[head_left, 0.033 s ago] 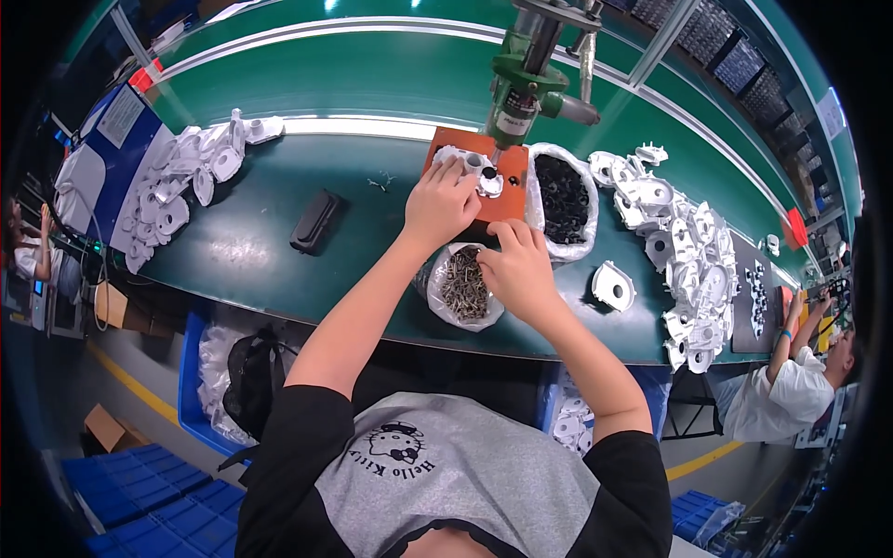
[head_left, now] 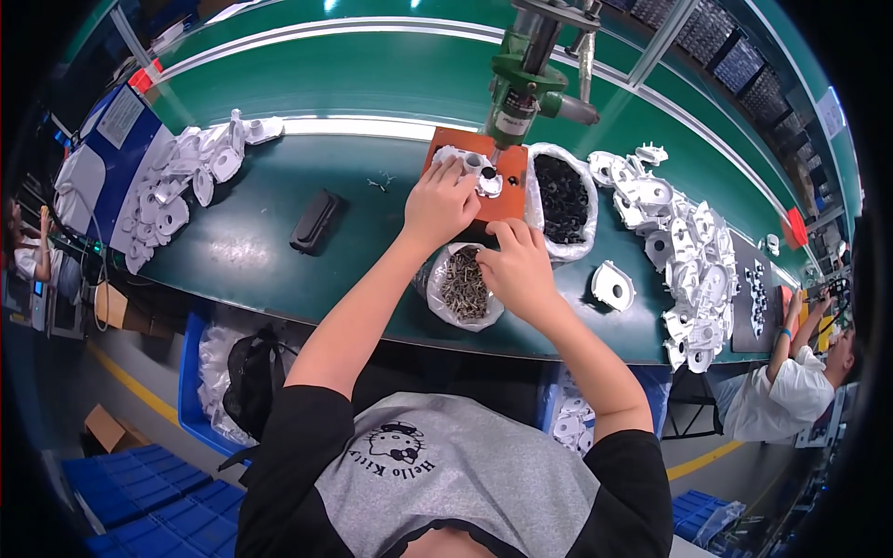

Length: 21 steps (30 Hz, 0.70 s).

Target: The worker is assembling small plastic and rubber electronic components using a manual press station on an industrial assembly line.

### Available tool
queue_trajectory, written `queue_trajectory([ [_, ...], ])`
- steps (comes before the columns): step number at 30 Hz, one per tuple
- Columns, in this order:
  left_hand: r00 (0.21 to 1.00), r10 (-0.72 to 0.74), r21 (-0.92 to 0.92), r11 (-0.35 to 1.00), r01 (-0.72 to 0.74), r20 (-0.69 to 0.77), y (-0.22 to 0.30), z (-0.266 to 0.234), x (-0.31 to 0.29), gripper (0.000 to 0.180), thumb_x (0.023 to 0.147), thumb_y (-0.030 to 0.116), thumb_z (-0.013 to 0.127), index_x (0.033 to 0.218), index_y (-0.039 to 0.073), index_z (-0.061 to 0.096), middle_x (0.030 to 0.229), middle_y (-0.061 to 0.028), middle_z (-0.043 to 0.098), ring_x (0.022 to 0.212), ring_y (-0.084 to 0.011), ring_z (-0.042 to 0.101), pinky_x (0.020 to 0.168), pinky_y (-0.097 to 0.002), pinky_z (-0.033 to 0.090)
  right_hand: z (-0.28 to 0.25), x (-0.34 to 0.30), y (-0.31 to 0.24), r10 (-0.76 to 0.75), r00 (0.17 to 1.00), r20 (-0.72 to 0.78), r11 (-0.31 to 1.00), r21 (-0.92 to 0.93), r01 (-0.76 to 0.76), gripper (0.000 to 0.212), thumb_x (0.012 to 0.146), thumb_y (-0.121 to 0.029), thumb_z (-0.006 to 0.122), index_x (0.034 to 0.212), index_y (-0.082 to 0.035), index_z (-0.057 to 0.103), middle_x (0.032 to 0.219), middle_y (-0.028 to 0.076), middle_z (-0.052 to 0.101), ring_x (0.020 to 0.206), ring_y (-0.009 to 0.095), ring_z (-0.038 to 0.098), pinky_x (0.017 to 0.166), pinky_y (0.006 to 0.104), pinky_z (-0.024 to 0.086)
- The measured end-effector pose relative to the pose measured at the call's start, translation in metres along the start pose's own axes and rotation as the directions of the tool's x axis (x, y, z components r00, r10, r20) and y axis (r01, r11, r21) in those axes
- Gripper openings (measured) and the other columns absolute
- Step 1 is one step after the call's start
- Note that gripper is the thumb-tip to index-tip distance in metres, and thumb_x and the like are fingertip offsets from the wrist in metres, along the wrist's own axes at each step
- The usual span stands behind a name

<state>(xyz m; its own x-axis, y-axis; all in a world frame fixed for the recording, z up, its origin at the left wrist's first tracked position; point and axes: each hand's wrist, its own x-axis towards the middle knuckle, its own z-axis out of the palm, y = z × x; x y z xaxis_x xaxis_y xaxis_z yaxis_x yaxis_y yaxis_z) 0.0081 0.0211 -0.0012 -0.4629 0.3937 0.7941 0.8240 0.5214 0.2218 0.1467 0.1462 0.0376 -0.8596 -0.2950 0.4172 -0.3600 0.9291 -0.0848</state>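
Left hand rests fingers-down on the white plastic part seated on the orange fixture, pinning it under the green powered driver; I judge it best to keep that part pressed flat and my fingertips clear of the driver tip. My right hand lies curled just right of the clear bag of screws; whether it pinches a screw I cannot tell. Far left, a blue panel carries a white rectangular label. Right of the fixture sits a clear bag of dark parts, then a heap of white housings, and a small red tag at the belt's edge.
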Motion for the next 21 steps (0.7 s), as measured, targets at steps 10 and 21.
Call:
queue_trajectory([
  [10, 1.000, 0.000, 0.007, 1.000, 0.000, 0.004, -0.001, 0.001, -0.001, 0.010, 0.074, 0.012, 0.059, 0.079, 0.004, 0.057, 0.100, -0.0202, 0.064, 0.100, -0.0346, 0.062, 0.093, -0.0447, 0.048, -0.003, 0.003, 0.000, -0.059, 0.997, 0.041, 0.996, -0.062, 0.062, 0.011, 0.064, -0.016, 0.068, 0.073, -0.011, 0.070, 0.101, 0.006, 0.056, 0.107, 0.026, 0.048, 0.090, 0.0399, 0.038],
  [21, 1.000, 0.005, 0.002, 1.000, -0.005, -0.006, -0.001, 0.001, 0.000, 0.010, 0.074, 0.012, 0.059, 0.080, 0.003, 0.058, 0.100, -0.0205, 0.064, 0.100, -0.0350, 0.062, 0.092, -0.0448, 0.048, 0.010, 0.009, -0.006, -0.082, 0.996, -0.027, 0.996, -0.033, 0.081, 0.012, 0.063, -0.014, 0.064, 0.068, -0.004, 0.068, 0.095, 0.009, 0.056, 0.104, 0.028, 0.047, 0.093, 0.0432, 0.037],
])
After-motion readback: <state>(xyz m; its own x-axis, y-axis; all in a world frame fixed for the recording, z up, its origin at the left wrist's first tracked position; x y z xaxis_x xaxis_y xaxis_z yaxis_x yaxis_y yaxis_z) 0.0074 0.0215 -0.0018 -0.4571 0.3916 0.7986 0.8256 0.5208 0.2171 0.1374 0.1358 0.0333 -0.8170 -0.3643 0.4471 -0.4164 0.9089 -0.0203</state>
